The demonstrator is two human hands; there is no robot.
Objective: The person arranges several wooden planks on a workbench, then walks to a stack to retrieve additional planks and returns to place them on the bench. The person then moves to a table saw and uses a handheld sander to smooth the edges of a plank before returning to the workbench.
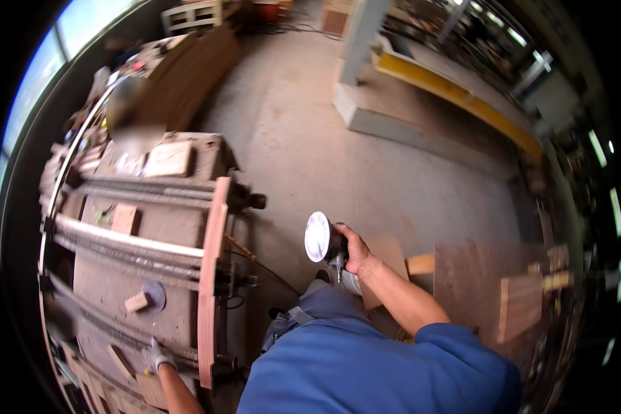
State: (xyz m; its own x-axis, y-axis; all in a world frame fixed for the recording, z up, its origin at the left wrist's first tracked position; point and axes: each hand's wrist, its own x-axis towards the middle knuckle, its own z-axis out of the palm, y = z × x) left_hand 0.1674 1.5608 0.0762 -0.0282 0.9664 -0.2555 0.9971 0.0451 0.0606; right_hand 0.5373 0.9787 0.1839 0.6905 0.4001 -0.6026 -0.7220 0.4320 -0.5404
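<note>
My bare right hand is wrapped round a handheld disc sander. Its round white pad is tilted up and to the left, away from any wood. My left hand, in a pale glove, lies at a dark metal clamp bar across the workbench, a finger stretched out. Close to that hand is a narrow wood strip. A grey round disc lies on the bench with a small wood block against it. Along the bench's right side runs a long reddish wood board, crossing the bar ends.
More clamp bars cross the bench, with a wood block between them. To my right are a brown panel and a lighter board. A pillar and a yellow-edged machine stand ahead. A dark hose crosses the floor.
</note>
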